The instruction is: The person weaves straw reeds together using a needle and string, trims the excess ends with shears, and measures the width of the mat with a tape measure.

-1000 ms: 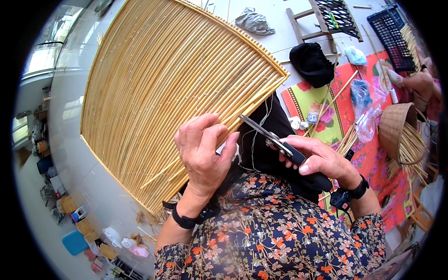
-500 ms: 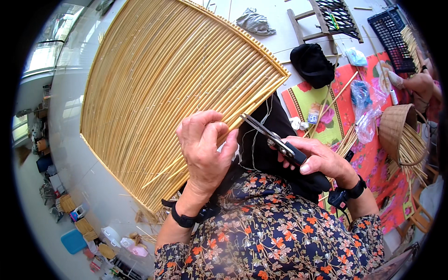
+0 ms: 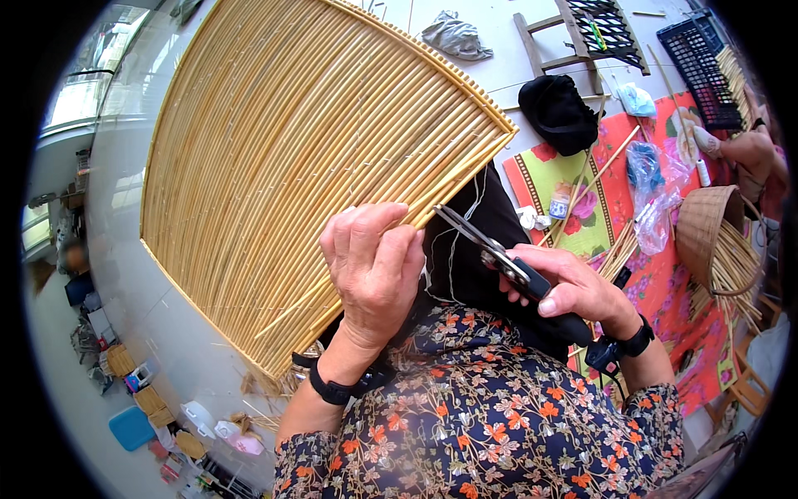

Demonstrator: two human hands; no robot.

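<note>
A large panel of straw-coloured sticks (image 3: 307,158), laid side by side and bound with light thread, slants across the front of me. My left hand (image 3: 370,266) is over its near edge, fingers curled and pinching the outermost sticks. In my right hand (image 3: 573,287) is a long-jawed plier-like tool (image 3: 486,245) with dark handles. Its tips lie at the panel's near edge, just right of my left fingertips. Whether the jaws grip a stick or the thread is too small to tell. Loose white thread (image 3: 453,249) hangs over my dark-clothed lap below the edge.
On the right, a red floral cloth (image 3: 615,166) bears loose sticks, plastic bags and a small jar (image 3: 559,204). A woven basket (image 3: 706,237) of sticks lies tilted there. Beyond are a black cloth (image 3: 559,115), a wooden stool (image 3: 573,37), a dark crate (image 3: 698,66) and another person's arm (image 3: 744,154).
My left hand has shifted slightly right along the panel's edge, its fingers curling more. The tool in my right hand has moved slightly right and down.
</note>
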